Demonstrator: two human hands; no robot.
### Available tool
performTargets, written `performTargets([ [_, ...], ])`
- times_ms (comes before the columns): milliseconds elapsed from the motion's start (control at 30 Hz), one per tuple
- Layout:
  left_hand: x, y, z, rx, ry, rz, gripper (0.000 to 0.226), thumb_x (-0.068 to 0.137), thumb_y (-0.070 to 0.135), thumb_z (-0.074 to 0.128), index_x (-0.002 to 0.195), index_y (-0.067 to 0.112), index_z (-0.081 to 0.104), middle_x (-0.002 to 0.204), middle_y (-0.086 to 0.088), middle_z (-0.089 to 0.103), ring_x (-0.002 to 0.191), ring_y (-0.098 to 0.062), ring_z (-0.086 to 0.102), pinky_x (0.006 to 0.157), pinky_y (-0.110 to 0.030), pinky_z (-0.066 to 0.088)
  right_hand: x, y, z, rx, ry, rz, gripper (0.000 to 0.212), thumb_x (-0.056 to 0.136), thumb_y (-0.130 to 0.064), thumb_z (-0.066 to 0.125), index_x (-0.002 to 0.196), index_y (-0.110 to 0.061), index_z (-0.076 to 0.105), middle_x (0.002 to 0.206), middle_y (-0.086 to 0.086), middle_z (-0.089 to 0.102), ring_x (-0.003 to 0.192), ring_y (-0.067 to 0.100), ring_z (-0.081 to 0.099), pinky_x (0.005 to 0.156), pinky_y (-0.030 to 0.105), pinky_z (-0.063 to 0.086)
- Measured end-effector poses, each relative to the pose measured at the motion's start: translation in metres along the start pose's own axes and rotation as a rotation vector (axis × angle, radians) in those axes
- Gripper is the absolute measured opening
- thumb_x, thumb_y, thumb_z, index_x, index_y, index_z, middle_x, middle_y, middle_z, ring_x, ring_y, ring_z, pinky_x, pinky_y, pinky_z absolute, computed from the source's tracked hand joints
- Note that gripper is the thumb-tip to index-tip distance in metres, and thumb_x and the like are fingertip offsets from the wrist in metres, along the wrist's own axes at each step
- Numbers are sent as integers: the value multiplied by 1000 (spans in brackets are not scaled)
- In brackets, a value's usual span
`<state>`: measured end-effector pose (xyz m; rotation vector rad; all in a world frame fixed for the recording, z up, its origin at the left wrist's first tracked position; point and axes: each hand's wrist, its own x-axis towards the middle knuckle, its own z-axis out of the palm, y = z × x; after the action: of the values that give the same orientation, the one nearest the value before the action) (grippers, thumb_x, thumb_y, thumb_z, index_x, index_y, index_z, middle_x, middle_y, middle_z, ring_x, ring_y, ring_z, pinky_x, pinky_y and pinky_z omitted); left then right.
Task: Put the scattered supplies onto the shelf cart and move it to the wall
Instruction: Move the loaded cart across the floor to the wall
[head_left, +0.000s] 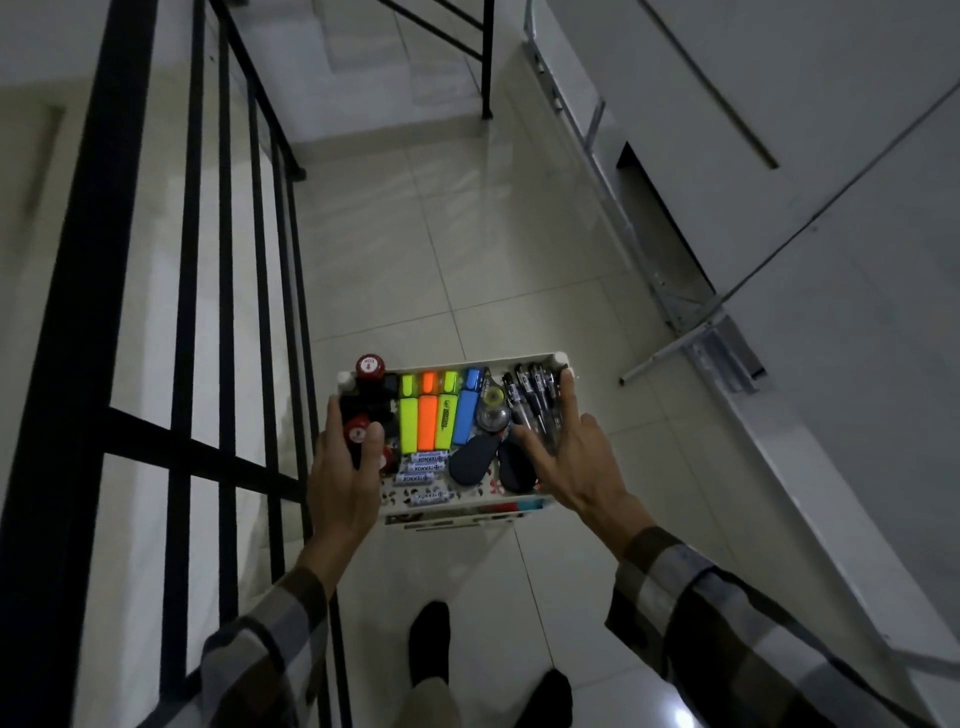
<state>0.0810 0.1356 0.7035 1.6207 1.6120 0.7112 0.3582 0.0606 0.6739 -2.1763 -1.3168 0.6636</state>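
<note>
The white shelf cart stands on the tiled floor below me, its top tray full. In it lie several highlighters, black pens, red-capped stamps, batteries, two dark oval items and a correction tape. My left hand lies over the tray's left side, thumb by a red stamp and fingers down its left edge. My right hand rests with straight, spread fingers on the pens at the tray's right side.
A black metal railing runs close along the cart's left. A white wall with a metal frame slants along the right. Tiled floor stretches ahead toward steps. My feet stand just behind the cart.
</note>
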Motion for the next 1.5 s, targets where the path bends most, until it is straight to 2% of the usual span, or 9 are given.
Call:
performTargets([
  [333,-16,52,59,50,-93,29,107,79,98,14,166,36,13,153,-12,49,131,-36,56,104,-57,50,-19,48,-60,-17,123,6,101,91,-72,52,162,-35,-10,110,9,73,83,22,69,77,44,62],
  [533,-27,80,94,88,-148,62,104,81,89,19,168,31,12,157,-12,45,135,-36,54,104,-49,46,-36,78,-92,6,190,35,99,93,-62,59,163,-29,-3,120,6,71,84,11,63,76,28,55],
  [633,-33,91,114,107,-176,84,103,82,88,19,167,32,13,158,-10,45,134,-36,54,104,-51,47,-43,100,-104,16,198,70,101,92,-66,58,162,-33,-7,119,6,72,86,15,69,77,35,61],
  [800,-46,114,147,122,-221,124,104,81,88,19,167,32,12,158,-9,45,135,-35,55,105,-51,47,-59,130,-130,14,259,91,99,93,-61,61,162,-33,-3,128,7,70,93,17,69,79,27,54],
  [1000,-66,140,188,149,-270,171,102,82,87,21,168,31,10,156,-8,46,132,-33,57,102,-47,47,-81,162,-162,12,273,131,99,92,-56,65,162,-30,0,125,12,71,81,12,63,75,26,52],
  [1200,-84,165,232,165,-339,233,107,79,89,16,168,29,9,154,-9,47,130,-33,58,99,-44,48,-102,200,-192,49,307,213,105,90,-55,69,163,-29,-2,137,11,65,105,27,72,79,27,51],
  [1267,-90,173,245,163,-360,250,106,80,88,19,168,30,9,154,-10,47,131,-33,57,101,-46,48,-109,210,-201,31,323,240,105,91,-54,69,163,-26,-3,136,13,65,103,28,72,78,27,49],
  [1400,-103,188,270,157,-400,278,109,77,94,16,167,32,9,152,-9,48,130,-33,57,102,-48,47,-123,233,-219,-7,335,296,107,91,-57,66,163,-25,-7,128,17,69,81,17,66,73,29,53],
  [1500,-114,200,288,156,-436,300,114,74,99,13,167,33,8,152,-8,48,128,-32,57,103,-50,48,-134,253,-230,-5,359,345,110,89,-64,63,162,-28,-10,132,17,67,92,29,73,79,38,59],
])
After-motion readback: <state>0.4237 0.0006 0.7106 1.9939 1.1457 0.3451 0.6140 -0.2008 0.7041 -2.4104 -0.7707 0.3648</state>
